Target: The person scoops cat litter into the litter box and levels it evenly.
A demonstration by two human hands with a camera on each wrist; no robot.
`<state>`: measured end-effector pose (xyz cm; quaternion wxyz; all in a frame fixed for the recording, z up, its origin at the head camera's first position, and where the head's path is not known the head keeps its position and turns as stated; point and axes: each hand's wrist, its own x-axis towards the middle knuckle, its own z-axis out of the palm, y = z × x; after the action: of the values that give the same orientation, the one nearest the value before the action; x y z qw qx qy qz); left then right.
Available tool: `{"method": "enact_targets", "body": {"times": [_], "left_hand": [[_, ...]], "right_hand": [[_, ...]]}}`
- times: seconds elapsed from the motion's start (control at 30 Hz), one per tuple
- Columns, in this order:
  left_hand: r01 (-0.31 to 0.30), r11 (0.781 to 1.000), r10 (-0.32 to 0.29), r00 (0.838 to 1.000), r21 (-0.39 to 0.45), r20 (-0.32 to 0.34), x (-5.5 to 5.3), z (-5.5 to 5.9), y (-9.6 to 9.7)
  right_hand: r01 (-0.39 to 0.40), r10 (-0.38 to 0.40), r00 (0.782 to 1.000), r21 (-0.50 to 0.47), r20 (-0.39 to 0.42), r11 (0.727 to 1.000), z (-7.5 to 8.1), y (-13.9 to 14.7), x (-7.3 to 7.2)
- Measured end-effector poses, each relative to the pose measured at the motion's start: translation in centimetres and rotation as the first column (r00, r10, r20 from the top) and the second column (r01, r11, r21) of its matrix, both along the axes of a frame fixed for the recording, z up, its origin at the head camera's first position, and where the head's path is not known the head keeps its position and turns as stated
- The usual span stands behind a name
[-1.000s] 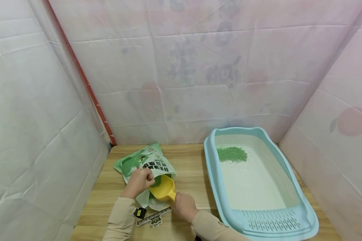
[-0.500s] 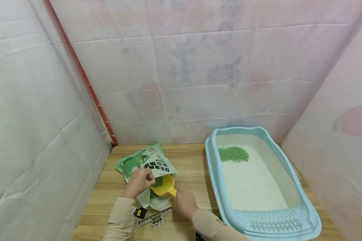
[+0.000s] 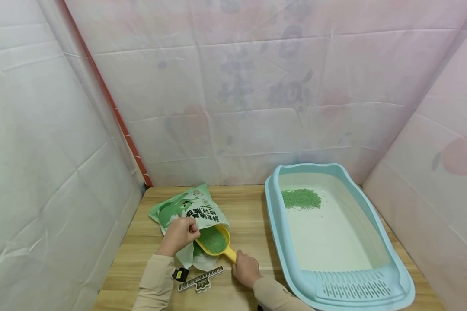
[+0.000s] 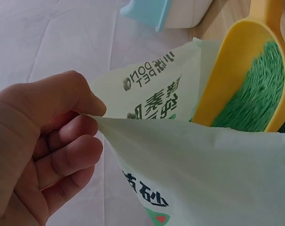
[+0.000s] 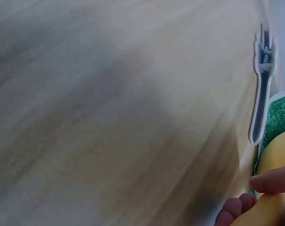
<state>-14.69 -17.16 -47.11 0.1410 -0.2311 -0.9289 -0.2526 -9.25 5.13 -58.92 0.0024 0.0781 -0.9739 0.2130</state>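
Note:
My left hand (image 3: 179, 235) pinches the edge of the cat litter bag (image 3: 202, 211) between thumb and forefinger, holding its mouth apart. In the left wrist view the pinched rim of the bag (image 4: 180, 146) is stretched taut from the fingertips. My right hand (image 3: 247, 269) grips the handle of a yellow scoop (image 3: 230, 254). The scoop's bowl, loaded with green pellet litter (image 3: 214, 241), lies at the bag's mouth, its far end hidden under the upper flap. More green pellets show in the bag below the scoop. The right wrist view catches only the thumb and some fingertips (image 5: 269, 180) around the handle.
A blue-rimmed litter box (image 3: 274, 216) stands at the right, a patch of green pellets (image 3: 301, 198) at its far left. A bag clip with a piano-key pattern (image 3: 200, 280) lies on the wooden table (image 3: 245, 203) near the bag. Fabric walls enclose the back and sides.
My right hand has drawn back toward the lower right, pulling the scoop partly out of the bag. Its bowl now shows full of green pellets. My left hand keeps its hold on the bag.

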Motion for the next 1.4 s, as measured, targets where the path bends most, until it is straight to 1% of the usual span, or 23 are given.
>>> {"method": "enact_targets", "body": {"times": [0.1, 0.3, 0.47, 0.6, 0.8, 0.87, 0.97, 1.07, 1.23, 1.33, 1.4], "left_hand": [[-0.005, 1.0, 0.006, 1.0, -0.006, 0.011, 0.0, 0.0, 0.0], [-0.011, 1.0, 0.011, 0.999, -0.008, 0.031, 0.0, 0.0, 0.0], [-0.005, 1.0, 0.005, 0.999, 0.004, 0.038, 0.0, 0.0, 0.0], [0.004, 1.0, -0.004, 1.0, 0.014, 0.022, 0.0, -0.1, 0.0], [0.021, 1.0, -0.02, 0.999, 0.016, -0.027, -0.1, -0.4, -0.1], [0.019, 1.0, -0.019, 0.999, 0.018, -0.026, -0.1, -0.4, -0.1], [0.013, 1.0, -0.013, 1.0, 0.018, -0.006, -0.1, -0.4, -0.1], [0.004, 1.0, -0.004, 1.0, 0.005, 0.003, -0.1, -0.3, -0.1], [-0.003, 1.0, 0.003, 1.0, -0.006, -0.008, -0.1, -0.3, -0.1], [0.005, 1.0, -0.005, 1.0, 0.007, -0.017, -0.1, -0.4, -0.1], [0.012, 1.0, -0.011, 0.999, 0.014, -0.035, -0.2, -0.5, -0.1]], "right_hand": [[0.002, -0.002, 1.0, -0.005, 0.004, 1.0, 0.0, 0.0, -0.1], [0.023, -0.022, 0.999, -0.022, 0.045, 1.0, 0.5, 0.1, -0.4], [0.027, -0.027, 1.0, -0.028, 0.014, 0.999, 0.9, 0.1, -0.5], [0.029, -0.029, 1.0, -0.032, -0.008, 0.999, 1.1, 0.2, -0.5], [0.029, -0.029, 1.0, -0.035, 0.001, 0.999, 1.7, 0.4, -0.3], [0.02, -0.02, 1.0, -0.037, -0.006, 0.999, 1.8, 0.4, -0.3], [0.008, -0.008, 1.0, -0.04, -0.015, 0.999, 2.2, 0.5, -0.2], [-0.005, 0.004, 1.0, -0.042, -0.021, 0.999, 2.6, 0.6, -0.2], [-0.031, 0.03, 0.999, -0.046, -0.013, 0.998, 3.3, 0.9, -0.2], [-0.038, 0.039, 0.999, -0.046, 0.002, 0.998, 3.6, 1.1, -0.1], [-0.043, 0.044, 0.999, -0.05, 0.012, 0.998, 3.8, 1.2, -0.1]]}}
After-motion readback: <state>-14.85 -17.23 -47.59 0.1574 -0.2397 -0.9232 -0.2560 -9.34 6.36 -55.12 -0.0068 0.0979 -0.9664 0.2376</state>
